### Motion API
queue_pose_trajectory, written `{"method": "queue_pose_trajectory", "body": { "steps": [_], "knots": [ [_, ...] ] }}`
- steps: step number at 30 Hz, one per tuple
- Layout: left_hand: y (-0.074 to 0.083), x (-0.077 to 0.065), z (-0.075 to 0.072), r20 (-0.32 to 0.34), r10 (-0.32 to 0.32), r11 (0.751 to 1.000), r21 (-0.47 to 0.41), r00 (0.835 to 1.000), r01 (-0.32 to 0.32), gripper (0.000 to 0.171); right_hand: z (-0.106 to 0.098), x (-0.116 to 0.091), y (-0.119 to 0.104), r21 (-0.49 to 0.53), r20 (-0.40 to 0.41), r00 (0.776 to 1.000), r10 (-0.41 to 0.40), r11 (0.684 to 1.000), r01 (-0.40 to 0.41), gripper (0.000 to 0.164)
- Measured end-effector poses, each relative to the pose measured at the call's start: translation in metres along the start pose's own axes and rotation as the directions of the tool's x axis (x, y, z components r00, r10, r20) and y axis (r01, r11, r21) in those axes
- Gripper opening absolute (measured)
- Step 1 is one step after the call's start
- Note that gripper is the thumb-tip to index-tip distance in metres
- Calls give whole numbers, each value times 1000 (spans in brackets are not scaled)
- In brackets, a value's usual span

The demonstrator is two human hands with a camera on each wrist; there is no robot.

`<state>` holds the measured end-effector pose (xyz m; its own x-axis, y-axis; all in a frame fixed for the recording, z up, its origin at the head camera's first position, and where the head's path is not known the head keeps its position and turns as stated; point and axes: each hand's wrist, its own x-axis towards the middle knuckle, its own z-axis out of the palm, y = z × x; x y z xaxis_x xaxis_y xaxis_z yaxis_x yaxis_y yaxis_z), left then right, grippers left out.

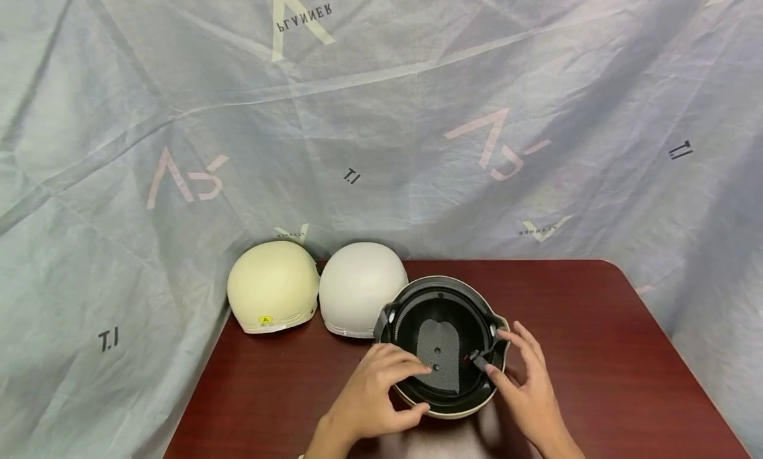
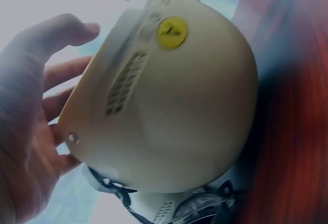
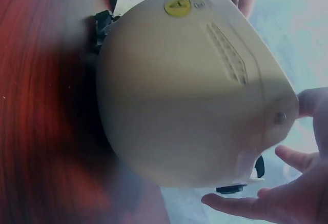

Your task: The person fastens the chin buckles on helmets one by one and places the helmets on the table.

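Observation:
A cream helmet [image 1: 451, 414] lies upside down on the table, its black lining and grey mesh pad [image 1: 440, 343] facing up. The left hand [image 1: 381, 383] hovers at the near left rim with thumb and fingers apart, fingertips over the opening. At the right rim is the right hand [image 1: 530, 386]; its thumb tip meets the end of a black chin-strap buckle [image 1: 478, 361], while the index finger reaches the rim. Both wrist views show the outer shell [image 2: 174, 101] with its vent slots and a round yellow sticker [image 3: 177, 7].
A pale yellow helmet [image 1: 274, 283] and a white helmet [image 1: 362, 287] stand side by side at the back left, domes up. The dark red table [image 1: 602, 353] reaches back to a grey printed cloth [image 1: 381, 128].

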<state>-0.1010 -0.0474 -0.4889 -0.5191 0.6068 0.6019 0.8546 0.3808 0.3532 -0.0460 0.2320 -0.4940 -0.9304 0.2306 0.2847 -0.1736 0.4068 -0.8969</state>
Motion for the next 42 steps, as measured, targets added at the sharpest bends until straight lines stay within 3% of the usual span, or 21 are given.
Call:
{"method": "queue_pose_trajectory", "body": {
  "steps": [6,11,15,22,26,34,38,42],
  "knots": [
    [-1,-2,-6,52,7,1000,22,999,-8,46,3,0,5,33,15,1000,24,999,-25,64],
    [-1,-6,-7,114,-48,997,72,992,40,54,4,0,6,42,53,997,61,997,-63,61],
    [1,-9,-8,160,-79,992,110,984,61,55,5,-3,4,-4,51,996,79,997,-79,56],
    [2,-9,-10,176,-63,994,97,982,47,42,4,-9,-2,-104,29,994,109,989,-105,51],
    [5,-9,-13,190,-66,996,74,980,52,41,-1,-10,-7,-153,45,997,58,987,-51,53],
    [9,-12,-15,197,-71,997,38,978,64,41,-12,-9,-17,-229,168,982,83,972,-43,88],
    [8,-13,-13,189,-69,997,27,980,65,39,-13,-5,-22,-291,161,986,33,957,15,78],
    [6,-12,-9,197,-74,997,21,978,72,35,-9,-3,-19,-314,119,986,-119,937,151,69]
  ]
}}
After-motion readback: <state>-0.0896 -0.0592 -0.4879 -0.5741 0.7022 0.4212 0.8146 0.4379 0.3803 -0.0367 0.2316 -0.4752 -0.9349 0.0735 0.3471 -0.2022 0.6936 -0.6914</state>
